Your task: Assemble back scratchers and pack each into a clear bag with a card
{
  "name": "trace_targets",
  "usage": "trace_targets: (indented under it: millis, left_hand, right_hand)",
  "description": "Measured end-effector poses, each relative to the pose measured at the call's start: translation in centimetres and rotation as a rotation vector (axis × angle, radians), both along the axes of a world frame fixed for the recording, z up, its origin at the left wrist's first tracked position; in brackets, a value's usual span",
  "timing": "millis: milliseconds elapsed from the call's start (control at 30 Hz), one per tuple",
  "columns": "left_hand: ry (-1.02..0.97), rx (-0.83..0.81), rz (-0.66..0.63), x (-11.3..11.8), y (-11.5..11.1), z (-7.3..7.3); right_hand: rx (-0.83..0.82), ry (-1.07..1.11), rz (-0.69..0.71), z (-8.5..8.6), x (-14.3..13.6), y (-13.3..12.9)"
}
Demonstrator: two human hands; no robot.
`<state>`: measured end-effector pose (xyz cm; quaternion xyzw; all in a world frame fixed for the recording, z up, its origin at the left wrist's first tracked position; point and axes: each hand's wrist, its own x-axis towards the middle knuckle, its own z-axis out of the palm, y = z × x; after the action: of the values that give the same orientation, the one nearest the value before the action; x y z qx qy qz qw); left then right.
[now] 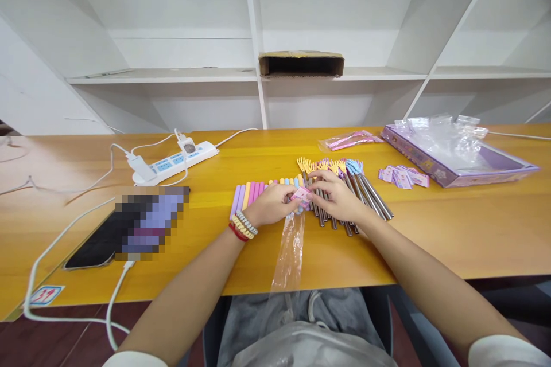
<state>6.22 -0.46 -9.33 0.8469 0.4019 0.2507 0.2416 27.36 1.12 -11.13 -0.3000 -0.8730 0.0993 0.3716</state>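
A small pink printed card (302, 196) is pinched between the fingertips of my left hand (272, 204) and my right hand (336, 197). Right below the card, a long clear plastic bag (289, 252) hangs over the table's front edge; which fingers grip it is hard to see. Behind and left of my left hand lies a row of pastel tubes (243, 196), partly hidden by that hand. Several back scratchers (371, 189) with metal rods and yellow, pink or blue hand-shaped heads lie around and under my right hand.
More printed cards (403, 176) lie to the right, before a purple box tray (456, 179) heaped with clear bags. A bagged pink item (350, 140) lies at the back. On the left are a power strip (174, 163), cables and a phone (97, 238). A cardboard box (301, 55) sits on the shelf.
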Motion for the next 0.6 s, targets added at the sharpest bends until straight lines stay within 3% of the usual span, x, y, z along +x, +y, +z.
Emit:
trace_targets:
  millis: [367, 500, 600]
  left_hand:
    - [-0.009, -0.028, 0.002, 0.2, -0.2, 0.5]
    - [-0.031, -0.053, 0.010, -0.2, -0.3, 0.6]
    - [-0.033, -0.054, 0.056, -0.4, -0.2, 0.7]
  right_hand:
    - [-0.326, 0.280, 0.010, 0.5, 0.7, 0.8]
    - [-0.422, 0.826, -0.136, 1.5, 3.3, 2.7]
    - [-0.440, 1.298, -0.331, 2.7, 7.8, 4.3]
